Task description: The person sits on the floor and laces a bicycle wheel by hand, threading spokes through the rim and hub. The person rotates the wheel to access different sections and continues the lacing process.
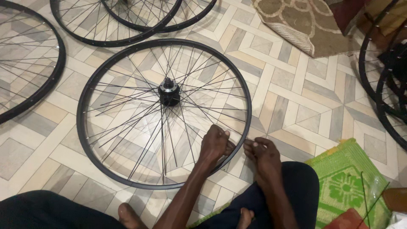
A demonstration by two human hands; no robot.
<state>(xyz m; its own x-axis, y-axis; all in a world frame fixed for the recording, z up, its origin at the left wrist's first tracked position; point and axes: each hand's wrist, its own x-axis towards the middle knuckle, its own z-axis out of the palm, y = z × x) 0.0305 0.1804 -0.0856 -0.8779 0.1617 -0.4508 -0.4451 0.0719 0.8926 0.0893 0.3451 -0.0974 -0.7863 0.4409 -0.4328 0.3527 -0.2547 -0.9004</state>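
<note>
Black rims lie all over the patterned tile floor [296,97]: one whole bicycle wheel [106,165] flat in the middle, three more cut off by the top and left edges, with the left one [55,72] the largest of them, and at least two overlapping rims [381,93] at the right edge, so six or so in all. The middle wheel is the biggest thing in full view, its thin spokes [127,123] crossing from the rim to a single dark hub [169,91] with a silver cap. Two mats show: a brown patterned rug [305,25] at the top right and a green woven mat [343,182] at the lower right, on which a few loose spokes [364,191] lie; their count cannot be told.

Both forearms reach out from the bottom of the view, over the person's dark trousers and two bare feet. The left hand [214,144] lies palm down across the wheel's near right rim, fingers curled and pinched on a spoke just inside the rim. The right hand [265,154] sits just outside the rim, on the floor side, its fingertips drawn together in a narrow pinch toward the rim; what it nips is too small to make out. The two hands are close together, the rim passing between them, with the hub well away up and to the left.
</note>
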